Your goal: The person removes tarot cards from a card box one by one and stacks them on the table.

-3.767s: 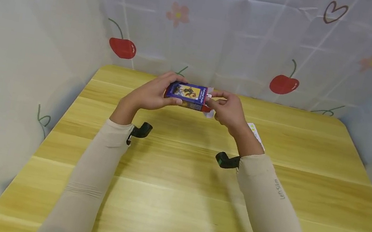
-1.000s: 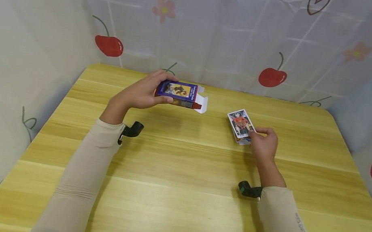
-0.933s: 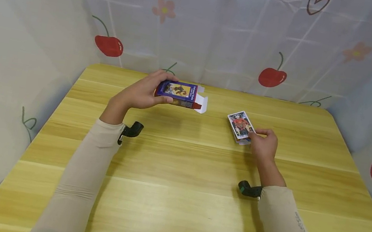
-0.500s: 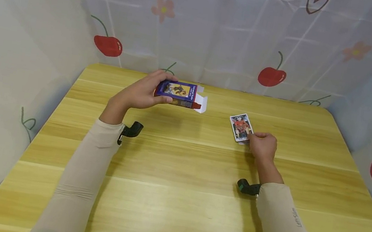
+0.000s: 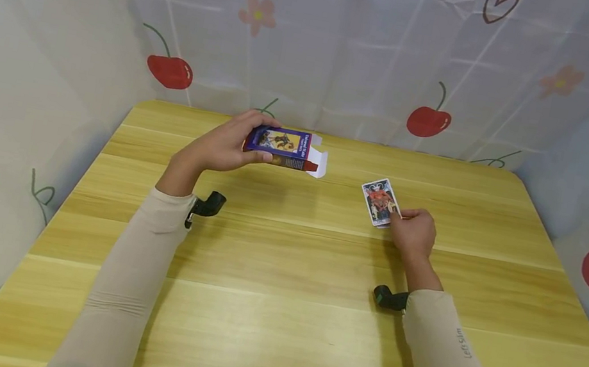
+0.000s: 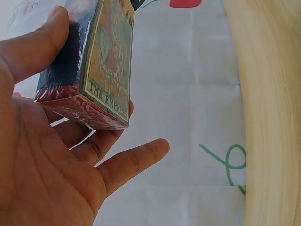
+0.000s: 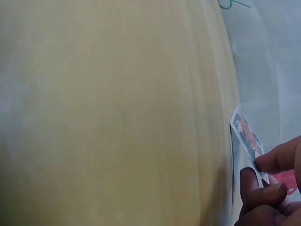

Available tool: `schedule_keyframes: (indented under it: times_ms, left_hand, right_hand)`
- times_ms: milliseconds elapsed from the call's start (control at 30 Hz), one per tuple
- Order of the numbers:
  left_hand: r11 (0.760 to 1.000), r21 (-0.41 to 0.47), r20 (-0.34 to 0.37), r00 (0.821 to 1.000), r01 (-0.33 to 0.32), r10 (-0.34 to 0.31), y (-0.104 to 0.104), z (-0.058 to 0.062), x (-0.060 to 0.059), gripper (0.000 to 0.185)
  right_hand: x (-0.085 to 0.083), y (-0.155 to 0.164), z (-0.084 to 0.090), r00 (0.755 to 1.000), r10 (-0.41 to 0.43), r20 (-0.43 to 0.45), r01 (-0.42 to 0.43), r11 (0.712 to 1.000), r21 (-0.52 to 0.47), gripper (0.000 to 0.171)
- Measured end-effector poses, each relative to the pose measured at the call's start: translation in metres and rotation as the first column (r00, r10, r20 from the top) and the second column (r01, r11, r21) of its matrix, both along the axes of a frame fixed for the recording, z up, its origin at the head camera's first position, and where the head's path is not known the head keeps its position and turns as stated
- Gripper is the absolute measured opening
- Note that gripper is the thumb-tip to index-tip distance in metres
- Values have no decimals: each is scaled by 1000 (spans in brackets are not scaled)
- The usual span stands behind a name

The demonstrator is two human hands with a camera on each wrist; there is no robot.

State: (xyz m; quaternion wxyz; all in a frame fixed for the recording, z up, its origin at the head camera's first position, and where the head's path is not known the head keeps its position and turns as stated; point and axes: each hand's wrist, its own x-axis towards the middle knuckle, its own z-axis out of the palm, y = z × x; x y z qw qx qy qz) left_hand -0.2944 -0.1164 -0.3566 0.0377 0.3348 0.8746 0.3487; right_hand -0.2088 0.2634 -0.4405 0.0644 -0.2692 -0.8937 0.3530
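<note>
My left hand [image 5: 227, 145] grips a purple tarot card box [image 5: 281, 141], held sideways over the far part of the table. Its right end is open, with white flaps sticking out. In the left wrist view, the box's side reading "THE EMPRESS" [image 6: 108, 70] shows, and the thumb presses one face. My right hand [image 5: 415, 233] pinches tarot cards [image 5: 381, 199] by their near right corner, between thumb and fingers. The top one is face up with a red figure. The right wrist view shows the upper card [image 7: 248, 134] tilted over a white edge beneath.
The wooden table [image 5: 273, 310] extends toward me and to both sides. A white curtain [image 5: 347, 43] with cherries and flowers hangs right behind its far edge and along the sides. Black camera mounts [image 5: 389, 298] stick out from both wrists.
My right hand has left the box's open end and moved right to the cards. Over the last second the top card has come more in line with what lies under it. The left hand stays put.
</note>
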Motion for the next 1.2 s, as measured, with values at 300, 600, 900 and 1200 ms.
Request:
schedule_keyframes:
  times_ms: [300, 600, 900, 1200]
  left_hand:
    - [1000, -4, 0, 1000, 1, -1, 0, 0, 0, 61]
    - [1000, 11, -8, 1000, 12, -12, 0, 2, 0, 59]
    - [1000, 11, -8, 1000, 5, -5, -1, 3, 1, 60]
    - [1000, 17, -3, 1000, 15, -15, 0, 0, 1, 60]
  right_hand:
    - [1, 3, -5, 1000, -4, 23, 3, 999, 33, 38]
    - [-2, 9, -2, 995, 28, 98, -35, 997, 71, 39]
    - [-5, 12, 3, 976, 89, 198, -112, 988, 105, 39]
    - [-4, 12, 3, 974, 99, 202, -123, 986, 113, 37]
